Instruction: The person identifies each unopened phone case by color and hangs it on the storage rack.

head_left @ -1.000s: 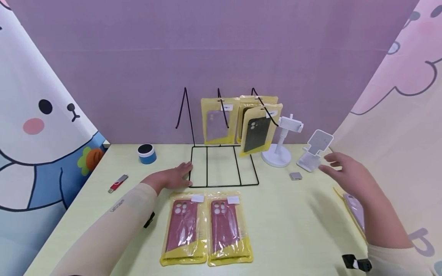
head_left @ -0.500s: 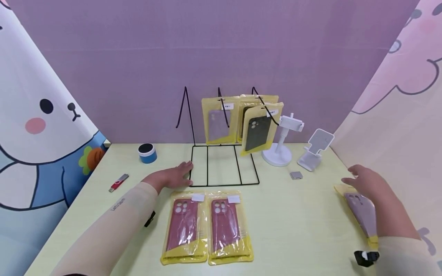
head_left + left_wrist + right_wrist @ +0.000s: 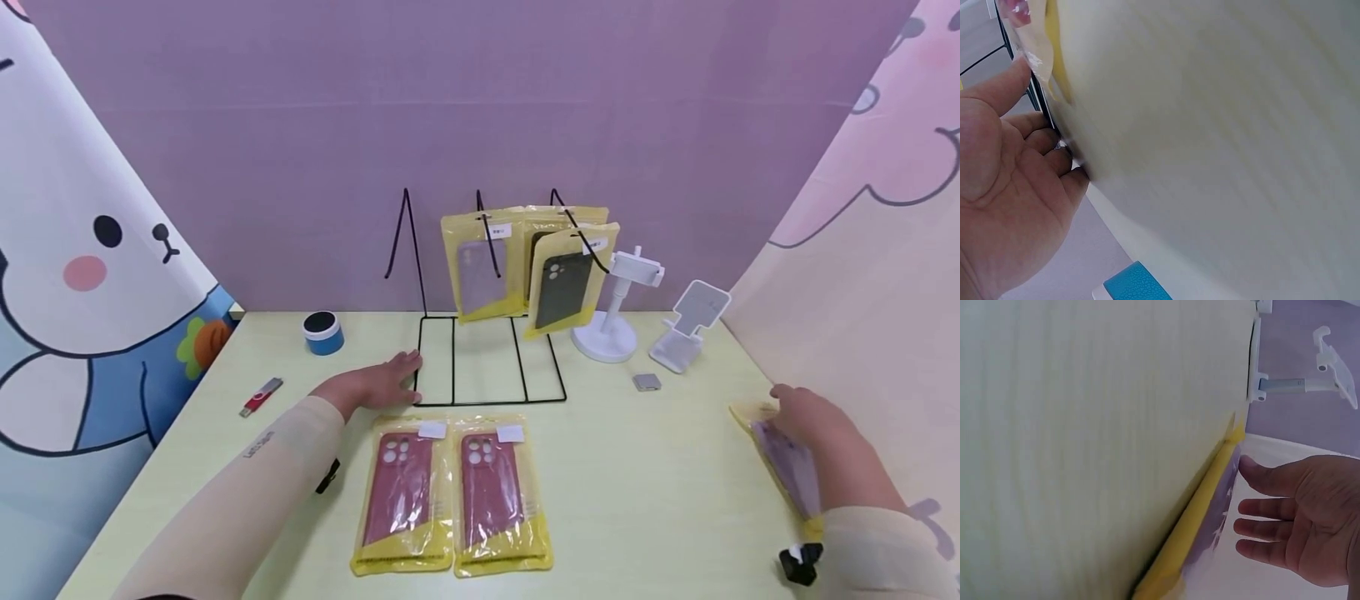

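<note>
My left hand rests at the left side of the black wire rack, its thumb and fingers spread against the base frame. In the left wrist view, the fingertips touch the rack's edge. At the far right, my right hand is over a yellow-edged bag with a purple phone case. In the right wrist view the thumb is at the bag and the fingers are extended; whether they touch it is unclear. Two bagged dark-pink phone cases lie side by side before the rack.
Bagged phone cases hang on the rack's middle and right hooks, a purple one and a black one in front. Right of them stand a white phone stand and a folding stand. A red USB stick and blue jar lie left.
My right hand has come down and toward me from near the folding stand to the bagged purple case. The purple case's bag on the middle hook has swung slightly. My left hand stays put.
</note>
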Demonstrator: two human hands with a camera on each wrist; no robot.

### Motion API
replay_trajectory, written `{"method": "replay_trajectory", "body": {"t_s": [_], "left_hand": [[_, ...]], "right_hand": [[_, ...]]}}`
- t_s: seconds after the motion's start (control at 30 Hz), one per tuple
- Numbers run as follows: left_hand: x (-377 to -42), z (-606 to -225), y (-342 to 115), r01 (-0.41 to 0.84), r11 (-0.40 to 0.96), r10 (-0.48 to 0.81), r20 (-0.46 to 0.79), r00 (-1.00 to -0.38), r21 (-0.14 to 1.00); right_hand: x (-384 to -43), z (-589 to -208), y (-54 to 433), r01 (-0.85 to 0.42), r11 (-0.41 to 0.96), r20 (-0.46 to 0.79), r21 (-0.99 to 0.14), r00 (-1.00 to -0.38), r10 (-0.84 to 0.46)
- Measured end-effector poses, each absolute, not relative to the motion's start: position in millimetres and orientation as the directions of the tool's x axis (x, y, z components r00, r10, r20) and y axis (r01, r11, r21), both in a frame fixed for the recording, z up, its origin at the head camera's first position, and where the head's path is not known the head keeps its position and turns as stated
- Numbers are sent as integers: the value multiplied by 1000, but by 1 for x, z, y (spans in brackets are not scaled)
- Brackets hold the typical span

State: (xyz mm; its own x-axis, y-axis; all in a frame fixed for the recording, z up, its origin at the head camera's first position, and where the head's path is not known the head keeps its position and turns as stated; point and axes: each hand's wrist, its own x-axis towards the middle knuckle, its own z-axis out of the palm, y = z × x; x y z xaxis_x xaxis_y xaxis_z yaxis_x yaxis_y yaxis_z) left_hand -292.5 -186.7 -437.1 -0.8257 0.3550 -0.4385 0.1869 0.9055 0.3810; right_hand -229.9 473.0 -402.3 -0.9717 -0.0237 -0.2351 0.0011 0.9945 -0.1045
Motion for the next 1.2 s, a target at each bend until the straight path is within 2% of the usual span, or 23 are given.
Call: {"method": "replay_trajectory", "body": {"t_s": [0.3, 0.43, 0.57, 0.93, 1.07, 1.2], "left_hand": [[-291, -437, -188, 170, 908, 342, -443, -828, 383], [-291, -438, -189, 206, 899, 373, -429, -823, 387], [-291, -439, -189, 213, 898, 378, -430, -820, 384], [-290, -438, -186, 197, 899, 366, -427, -827, 391], [-290, -437, -185, 198, 901, 365, -425, -829, 387], [-291, -437, -185, 196, 903, 360, -424, -831, 382]], "right_hand": [[-230, -403, 458, -35, 971, -353, -238, -928, -120], [-230, -401, 447, 38, 948, -464, -315, -878, -119], [-230, -400, 435, 94, 938, -538, -335, -836, -109], [-223, -397, 417, 36, 934, -522, -355, -837, -166], [-224, -396, 417, -37, 931, -459, -364, -862, -214], [-224, -391, 412, -186, 927, -354, -325, -886, -301]]}}
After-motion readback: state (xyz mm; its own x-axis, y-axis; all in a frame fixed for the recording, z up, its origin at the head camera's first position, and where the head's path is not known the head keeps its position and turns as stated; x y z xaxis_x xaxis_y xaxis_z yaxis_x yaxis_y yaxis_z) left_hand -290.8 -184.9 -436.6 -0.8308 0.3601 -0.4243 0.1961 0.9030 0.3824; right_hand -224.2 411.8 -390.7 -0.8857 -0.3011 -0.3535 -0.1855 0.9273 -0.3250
